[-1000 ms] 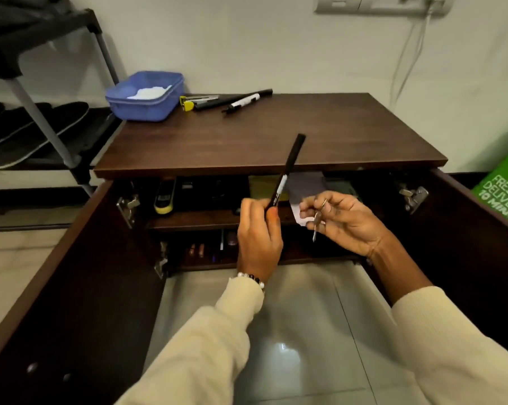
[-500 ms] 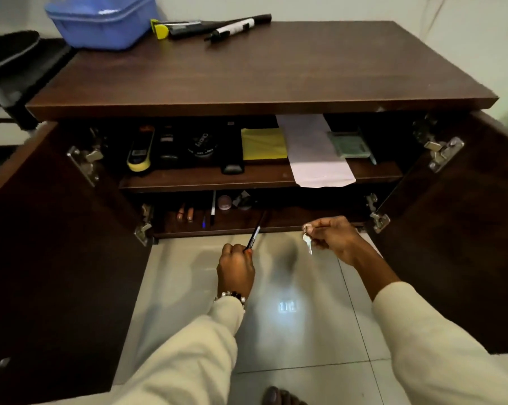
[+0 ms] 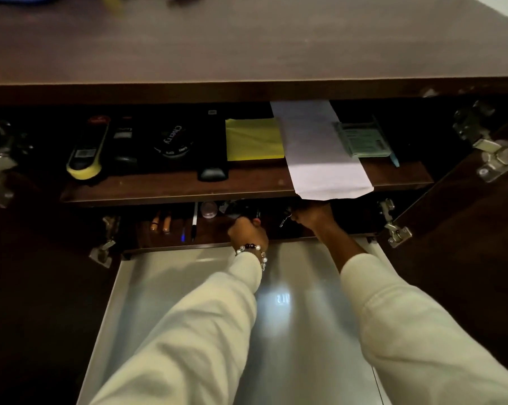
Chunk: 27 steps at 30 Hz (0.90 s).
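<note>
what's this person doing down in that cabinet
A person is reaching both hands into the lower shelf of an open cabinet. The left hand is curled round a dark pen, mostly lost in shadow, beside other pens lying there. The right hand pinches a small key just under a white sheet that overhangs the upper shelf. Neither thing is set down yet.

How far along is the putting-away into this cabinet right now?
Done: the cabinet doors stand open and both hands are in the bottom shelf. In hand: the left hand grips a dark pen, barely visible; the right hand pinches keys. Left: neither is set down yet, and the doors would likely need closing.
</note>
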Each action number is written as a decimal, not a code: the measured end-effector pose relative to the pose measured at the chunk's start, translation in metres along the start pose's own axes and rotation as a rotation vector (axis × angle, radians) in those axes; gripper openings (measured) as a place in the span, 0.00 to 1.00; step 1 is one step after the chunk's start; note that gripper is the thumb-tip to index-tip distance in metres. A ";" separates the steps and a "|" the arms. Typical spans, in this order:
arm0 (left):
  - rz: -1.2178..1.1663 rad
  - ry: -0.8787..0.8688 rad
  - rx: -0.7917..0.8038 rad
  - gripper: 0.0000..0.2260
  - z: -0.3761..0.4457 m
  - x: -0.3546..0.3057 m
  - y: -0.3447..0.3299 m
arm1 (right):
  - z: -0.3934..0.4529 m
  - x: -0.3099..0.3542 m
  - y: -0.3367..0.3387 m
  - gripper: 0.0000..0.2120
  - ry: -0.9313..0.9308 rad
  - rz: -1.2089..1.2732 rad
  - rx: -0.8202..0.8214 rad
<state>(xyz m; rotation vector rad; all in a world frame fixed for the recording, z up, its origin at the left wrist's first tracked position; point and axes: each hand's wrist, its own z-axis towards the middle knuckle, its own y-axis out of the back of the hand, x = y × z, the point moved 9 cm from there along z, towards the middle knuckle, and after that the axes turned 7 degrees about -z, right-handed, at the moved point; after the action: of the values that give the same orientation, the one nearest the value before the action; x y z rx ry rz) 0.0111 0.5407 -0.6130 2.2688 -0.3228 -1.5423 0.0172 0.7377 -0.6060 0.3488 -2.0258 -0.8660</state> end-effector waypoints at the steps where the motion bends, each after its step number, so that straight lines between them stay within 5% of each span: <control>1: -0.059 0.025 0.010 0.10 0.003 0.001 -0.003 | 0.004 0.004 0.000 0.10 0.031 -0.169 0.002; 7: -0.127 0.059 0.084 0.01 0.014 -0.003 -0.014 | 0.010 0.018 -0.017 0.17 0.141 -0.459 0.096; 13: -0.045 0.028 0.100 0.09 0.015 -0.004 -0.012 | 0.005 0.023 -0.020 0.19 0.120 -0.551 0.068; 17: -0.076 0.035 0.093 0.13 0.014 0.001 -0.010 | -0.008 0.023 -0.011 0.18 0.103 -0.470 0.021; 27: -0.082 -0.077 0.043 0.04 -0.013 -0.006 0.023 | -0.060 0.015 0.001 0.12 0.033 0.134 -0.065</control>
<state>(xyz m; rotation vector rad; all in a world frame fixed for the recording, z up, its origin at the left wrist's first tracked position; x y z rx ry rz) 0.0217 0.5241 -0.5938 2.2850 -0.2905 -1.6827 0.0578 0.7037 -0.5736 0.1881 -1.9619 -0.8351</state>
